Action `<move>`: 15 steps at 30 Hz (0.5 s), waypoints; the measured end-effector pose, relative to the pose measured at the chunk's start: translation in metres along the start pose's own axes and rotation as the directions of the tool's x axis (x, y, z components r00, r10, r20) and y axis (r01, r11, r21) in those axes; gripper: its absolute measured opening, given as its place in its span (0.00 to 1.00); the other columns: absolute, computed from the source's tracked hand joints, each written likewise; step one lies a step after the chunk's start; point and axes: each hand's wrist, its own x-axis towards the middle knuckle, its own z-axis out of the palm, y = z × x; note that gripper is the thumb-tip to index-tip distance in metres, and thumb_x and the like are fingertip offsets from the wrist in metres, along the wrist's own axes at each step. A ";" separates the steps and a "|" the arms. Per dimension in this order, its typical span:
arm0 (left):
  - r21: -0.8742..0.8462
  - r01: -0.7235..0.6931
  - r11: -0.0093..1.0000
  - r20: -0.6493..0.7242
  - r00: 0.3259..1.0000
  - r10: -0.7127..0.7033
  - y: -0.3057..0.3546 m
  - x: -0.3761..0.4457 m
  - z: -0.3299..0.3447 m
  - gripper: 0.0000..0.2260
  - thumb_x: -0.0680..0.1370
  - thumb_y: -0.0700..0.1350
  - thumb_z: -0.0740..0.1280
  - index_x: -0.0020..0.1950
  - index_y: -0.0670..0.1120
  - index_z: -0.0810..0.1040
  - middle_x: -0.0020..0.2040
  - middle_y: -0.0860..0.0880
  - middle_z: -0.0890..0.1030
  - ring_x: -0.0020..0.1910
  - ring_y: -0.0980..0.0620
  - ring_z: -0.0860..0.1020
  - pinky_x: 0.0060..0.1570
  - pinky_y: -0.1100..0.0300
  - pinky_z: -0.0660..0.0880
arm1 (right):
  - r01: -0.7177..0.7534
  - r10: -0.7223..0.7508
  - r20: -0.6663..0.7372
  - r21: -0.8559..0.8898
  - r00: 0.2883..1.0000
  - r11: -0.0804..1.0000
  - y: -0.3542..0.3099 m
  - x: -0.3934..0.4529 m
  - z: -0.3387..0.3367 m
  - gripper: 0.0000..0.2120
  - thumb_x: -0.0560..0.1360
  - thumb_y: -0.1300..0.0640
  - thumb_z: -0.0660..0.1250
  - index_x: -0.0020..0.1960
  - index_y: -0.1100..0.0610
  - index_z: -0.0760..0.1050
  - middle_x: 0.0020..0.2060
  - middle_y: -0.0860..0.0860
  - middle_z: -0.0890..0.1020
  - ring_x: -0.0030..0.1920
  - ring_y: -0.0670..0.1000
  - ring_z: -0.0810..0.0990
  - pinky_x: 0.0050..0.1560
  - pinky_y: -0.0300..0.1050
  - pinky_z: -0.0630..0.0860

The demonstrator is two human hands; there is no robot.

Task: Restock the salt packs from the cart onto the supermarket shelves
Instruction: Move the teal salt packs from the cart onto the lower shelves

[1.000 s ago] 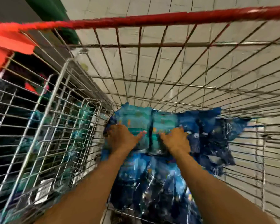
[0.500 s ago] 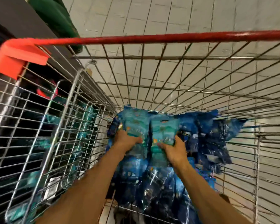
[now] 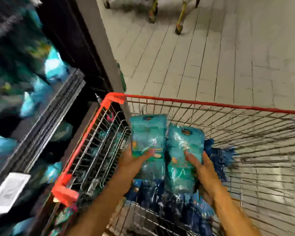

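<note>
Above the wire cart (image 3: 203, 106): two teal salt packs, upright, side by side. Left hand (image 3: 129, 160) grips left pack (image 3: 148, 138); right hand (image 3: 202, 167) grips right pack (image 3: 184, 150), fingers curled round. Below: heap of blue packs (image 3: 174, 206), uncounted. Beside, left: one shelf (image 3: 46, 120), blurred.

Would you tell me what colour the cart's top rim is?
Red, with orange-red plastic corner pieces; the cart's top rim shows best in the head view.

Heavy motion blur throughout, worst on the dim shelves (image 3: 24, 86) at left.
</note>
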 end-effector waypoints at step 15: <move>-0.116 -0.665 0.738 -0.527 0.671 0.521 0.045 -0.289 -0.212 0.12 0.71 0.52 0.73 0.55 0.59 0.81 0.53 0.54 0.85 0.56 0.50 0.82 0.58 0.43 0.78 | 0.454 -0.447 0.592 0.150 0.670 0.878 -0.110 -0.235 0.193 0.23 0.67 0.53 0.76 0.61 0.52 0.78 0.56 0.56 0.85 0.56 0.62 0.84 0.56 0.67 0.79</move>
